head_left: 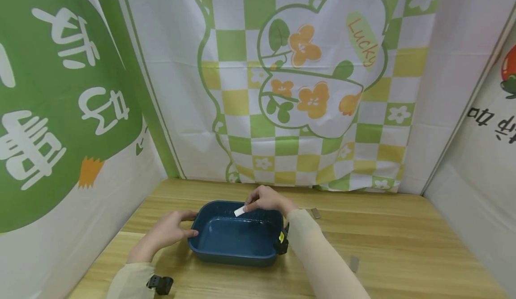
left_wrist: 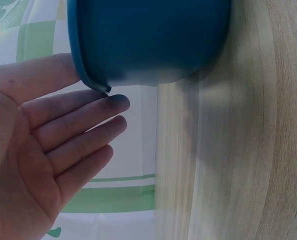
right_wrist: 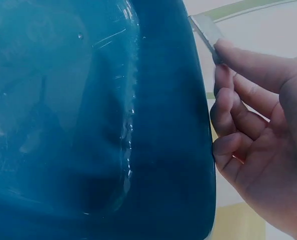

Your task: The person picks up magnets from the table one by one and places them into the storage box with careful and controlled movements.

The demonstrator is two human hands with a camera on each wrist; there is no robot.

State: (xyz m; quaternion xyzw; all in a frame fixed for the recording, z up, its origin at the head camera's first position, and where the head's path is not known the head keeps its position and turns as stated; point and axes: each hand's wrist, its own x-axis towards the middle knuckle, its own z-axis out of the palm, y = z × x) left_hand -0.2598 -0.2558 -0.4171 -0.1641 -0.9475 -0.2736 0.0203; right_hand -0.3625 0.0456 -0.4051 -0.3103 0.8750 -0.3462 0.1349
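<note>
A dark blue rectangular basin (head_left: 235, 258) with rounded corners stands on the table, and bright glints like clear liquid line its floor. My left hand (head_left: 169, 231) is at its left end. In the left wrist view, the thumb (left_wrist: 43, 74) overlaps the basin's rim while the straight fingers (left_wrist: 83, 120) lie outside, fingertips right at the rim. My right hand (head_left: 266, 199), at the far rim, pinches a small flat pale rectangular piece (head_left: 239, 211) between thumb and forefinger. In the right wrist view, this piece (right_wrist: 207, 35) tilts at the basin's edge; the other fingers are curled beside the wall.
Two small grey flat rectangular pieces lie on the wooden table (head_left: 403, 245) to the right: one piece (head_left: 316, 213) farther back, another piece (head_left: 354, 264) beside the right forearm. A checkered cloth (head_left: 322, 155) hangs behind the table, with printed cloth on both sides.
</note>
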